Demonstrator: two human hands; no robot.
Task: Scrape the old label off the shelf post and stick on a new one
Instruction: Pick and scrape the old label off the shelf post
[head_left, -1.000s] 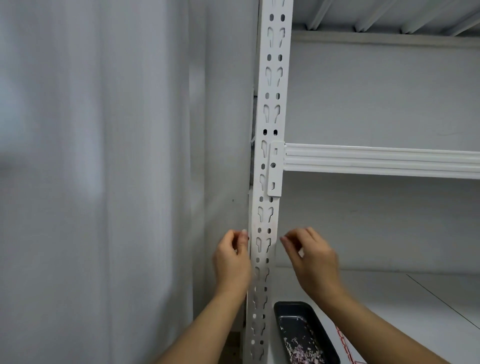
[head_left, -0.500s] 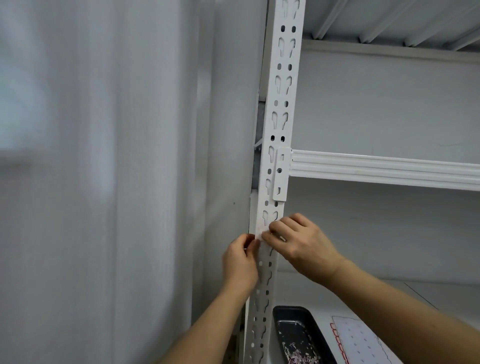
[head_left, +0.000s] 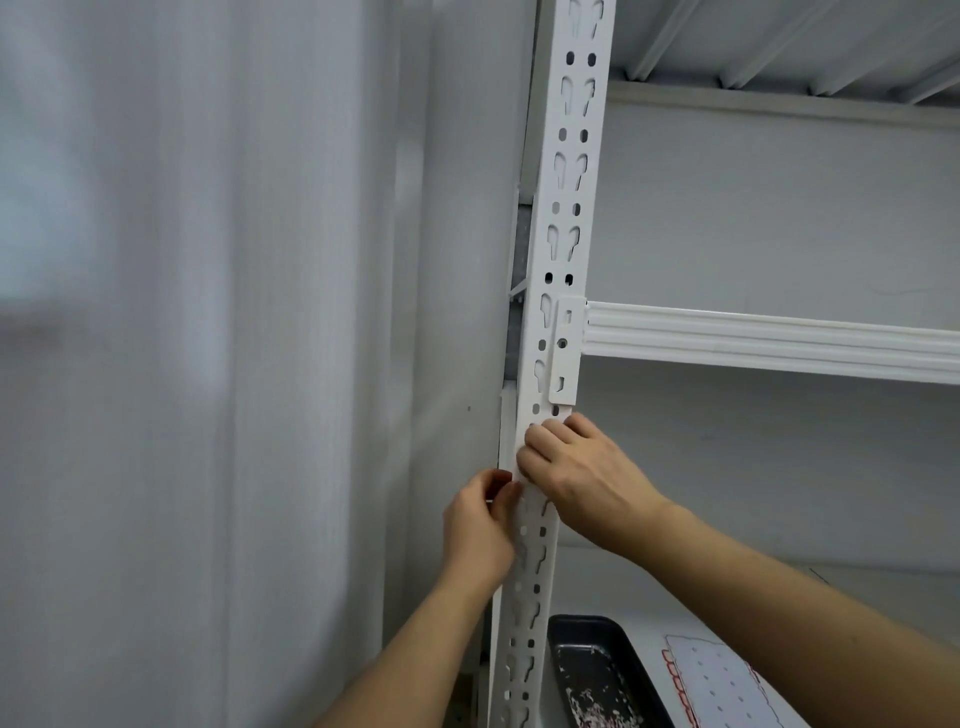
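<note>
- Hands have gone from hovering either side of the post (head_left: 563, 249) a second ago to lying on its front face, just below the bracket (head_left: 565, 353) where the beam (head_left: 769, 343) joins
- Right hand (head_left: 587, 478) now lies across the post, fingers (head_left: 540, 436) close together and bent, pressing down on the face; half a second ago it sat slightly lower
- Left hand (head_left: 480, 525) is at the post's left edge, thumb and fingertips pinched together there, seemingly on a pale strip; what it holds is hard to make out
- Judged from this, scraping is over and the new label is being stuck and smoothed on
- Label itself cannot be picked out: white on white, and mostly under the right hand
- Tray (head_left: 602, 670) with pinkish scrapings sits on the shelf by the post's foot, cut off by the bottom edge
- Sheet (head_left: 722, 680) with a red scalloped border lies beside the tray, partly behind the right forearm; its print is unreadable
- Curtain (head_left: 208, 364) fills the left
</note>
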